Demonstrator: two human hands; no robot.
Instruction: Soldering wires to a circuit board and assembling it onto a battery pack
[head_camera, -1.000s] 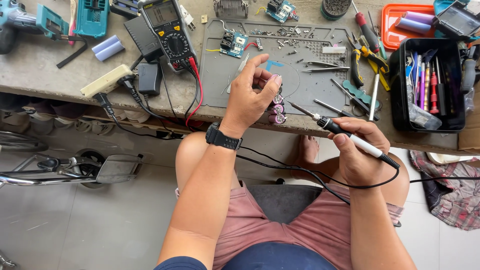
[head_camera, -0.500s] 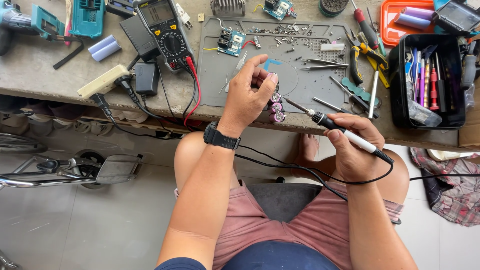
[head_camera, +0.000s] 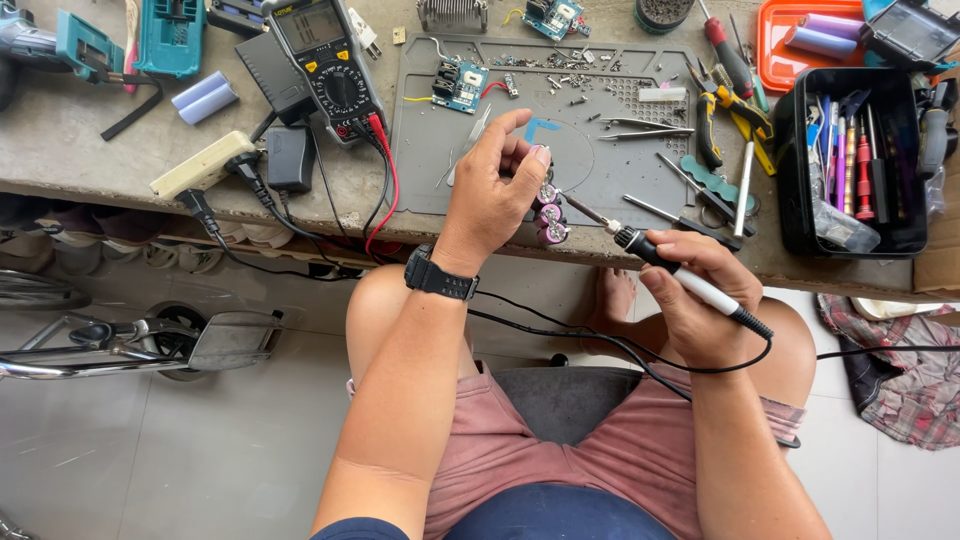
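Observation:
My left hand hovers over the front edge of the grey work mat, its fingertips pinching something small right above a row of purple battery cells; what the fingers hold is too small to tell. A black watch sits on that wrist. My right hand grips a black and white soldering iron like a pen. Its metal tip points left and reaches the purple cells just under my left fingertips. The iron's black cable runs off across my lap.
A multimeter with red and black leads lies at the back left, beside a power adapter and a white power strip. A circuit board, screws, tweezers, pliers and a black tool box crowd the bench.
Both hands have come closer together at the mat's front edge. The iron's tip has moved left onto the purple cells, and my left fingers have dropped toward them.

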